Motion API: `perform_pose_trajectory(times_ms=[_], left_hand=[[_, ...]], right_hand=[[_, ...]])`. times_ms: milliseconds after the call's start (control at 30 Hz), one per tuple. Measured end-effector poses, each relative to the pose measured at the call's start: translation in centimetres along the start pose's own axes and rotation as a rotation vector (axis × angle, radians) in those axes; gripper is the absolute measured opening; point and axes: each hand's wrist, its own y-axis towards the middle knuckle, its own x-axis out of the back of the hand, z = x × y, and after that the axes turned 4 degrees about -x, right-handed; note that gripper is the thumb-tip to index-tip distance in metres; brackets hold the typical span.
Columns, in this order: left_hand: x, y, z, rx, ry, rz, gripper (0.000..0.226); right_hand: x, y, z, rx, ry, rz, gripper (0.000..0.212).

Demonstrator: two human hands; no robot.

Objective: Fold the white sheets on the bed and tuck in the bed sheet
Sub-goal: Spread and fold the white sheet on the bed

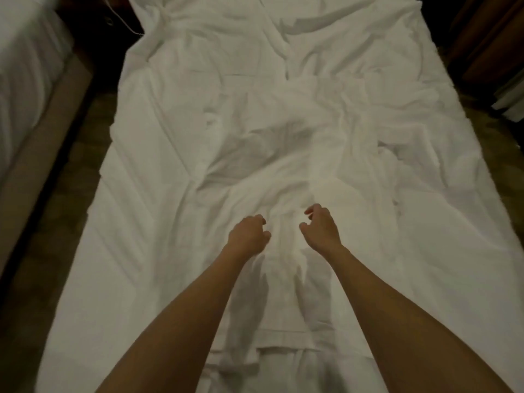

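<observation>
Both hands reach out over the middle of the bed, close together with a narrow strip of cloth between them. The left hand (pixel 249 234) has its fingers curled inward, knuckles up; whether it pinches any cloth cannot be told. The right hand (pixel 320 226) has its fingers bent and spread in a loose claw just above the cloth, with nothing visibly held.

A loose white sheet (pixel 297 154) lies bunched and creased along the centre of the bed, running from the near edge, where a folded hem shows between the forearms, to the far half. Under it the bed sheet (pixel 136 222) is spread flatter, with long shallow wrinkles. Its left edge hangs along the side of the mattress, and its right edge (pixel 482 199) runs slantwise toward the far right corner.

On the left a strip of dark floor (pixel 65 177) separates this bed from a second bed (pixel 25 80) with white covers and a brown base. On the right the floor is narrower and dark, with dark wooden furniture (pixel 482 38) at the far right. A thin white cord (pixel 124 21) hangs at the far left corner.
</observation>
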Motion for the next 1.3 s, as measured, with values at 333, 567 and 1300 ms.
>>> perform_pose_trajectory(times_ms=[333,567,1300], left_hand=[[8.6,-0.9,14.8,0.127,-0.039,-0.249,0.039],[8.7,1.6,20.1,0.119,-0.058,-0.152,0.036],[8.9,11.7,24.1,-0.064,-0.349,-0.038,0.039]], right_hand=[[-10.4,-0.9,14.9,0.306,-0.241,0.029,0.035],[-15.3,2.0,20.8,0.343,-0.266,0.030,0.034],[-21.4,15.7,27.1,0.125,-0.577,0.075,0.022]])
